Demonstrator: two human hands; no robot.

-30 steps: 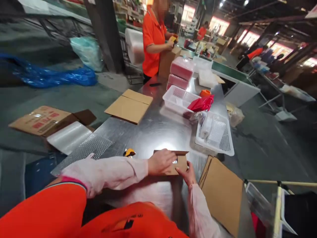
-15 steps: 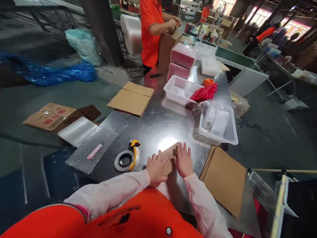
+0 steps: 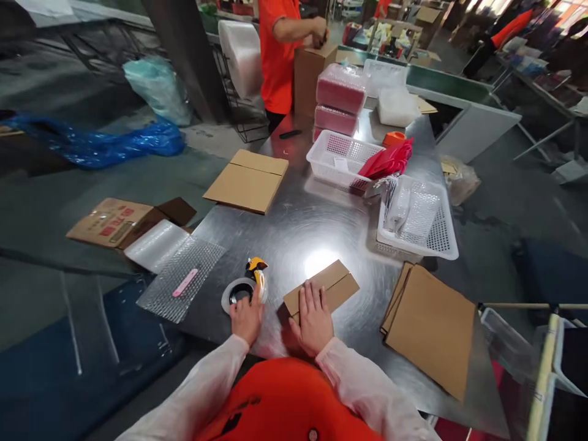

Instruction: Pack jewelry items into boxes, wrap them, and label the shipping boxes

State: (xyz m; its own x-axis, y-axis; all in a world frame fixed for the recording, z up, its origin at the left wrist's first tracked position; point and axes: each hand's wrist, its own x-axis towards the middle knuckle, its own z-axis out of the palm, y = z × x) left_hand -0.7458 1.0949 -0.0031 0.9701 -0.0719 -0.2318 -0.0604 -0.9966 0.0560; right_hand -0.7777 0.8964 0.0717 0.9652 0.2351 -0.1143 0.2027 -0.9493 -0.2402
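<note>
At lower centre, the right hand (image 3: 313, 320) lay open, pressing the small folded brown cardboard box (image 3: 321, 289) flat on the steel desk (image 3: 303, 226). The left hand (image 3: 247, 318) closed on the yellow-handled tape dispenser (image 3: 243, 289); the box seam appeared untaped.

Small brown cardboard box (image 3: 321, 290), closed, flaps meeting along a centre seam, lying flat and skewed on the steel table, near its front edge, tape dispenser (image 3: 243, 289) just left of it, yellow-black handle, grey-white roll, lying flat.
</note>
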